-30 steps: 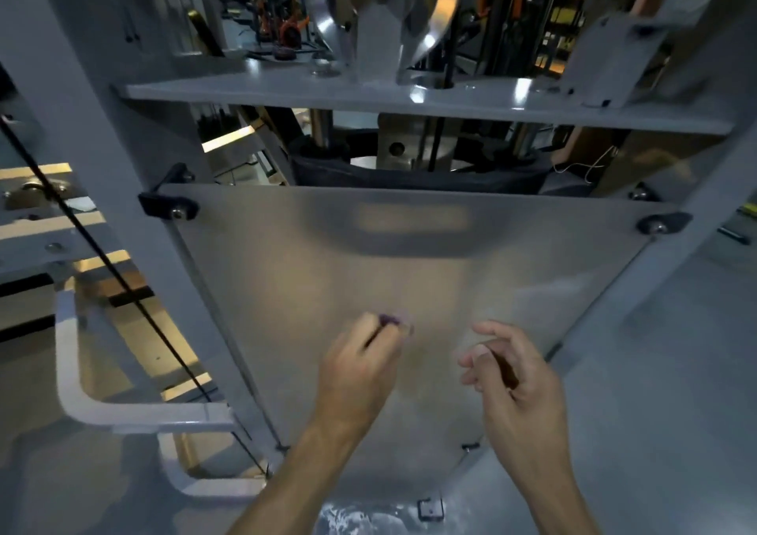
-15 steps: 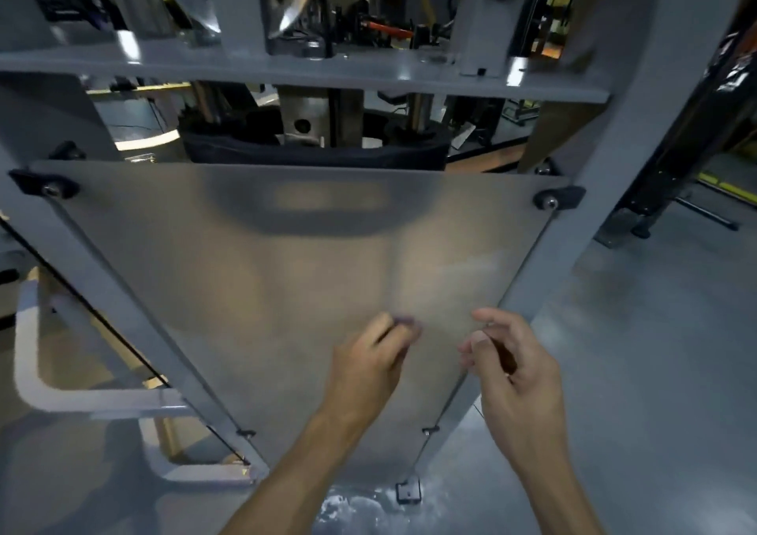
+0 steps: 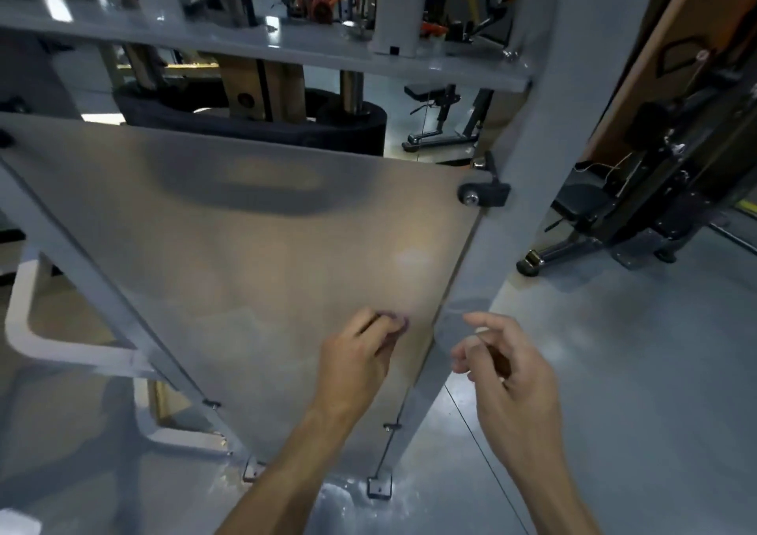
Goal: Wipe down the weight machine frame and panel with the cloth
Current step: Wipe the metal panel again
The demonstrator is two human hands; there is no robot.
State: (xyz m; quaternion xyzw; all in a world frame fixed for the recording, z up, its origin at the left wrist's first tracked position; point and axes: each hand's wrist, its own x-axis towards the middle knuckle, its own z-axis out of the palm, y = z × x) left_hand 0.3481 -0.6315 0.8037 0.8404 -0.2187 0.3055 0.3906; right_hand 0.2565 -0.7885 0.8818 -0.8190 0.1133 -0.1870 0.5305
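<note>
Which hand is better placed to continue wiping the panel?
The left hand. It pinches a small purple thing, probably the cloth, at the panel. The right hand holds nothing and sits beside the frame post.

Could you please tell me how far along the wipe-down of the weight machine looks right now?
Done: nothing can be confirmed; the panel shows no clear wiped area. In hand: the left hand pinches a small purplish cloth against the panel's lower right. The right hand hovers empty. Left: probably most of the panel and the grey frame.
</note>
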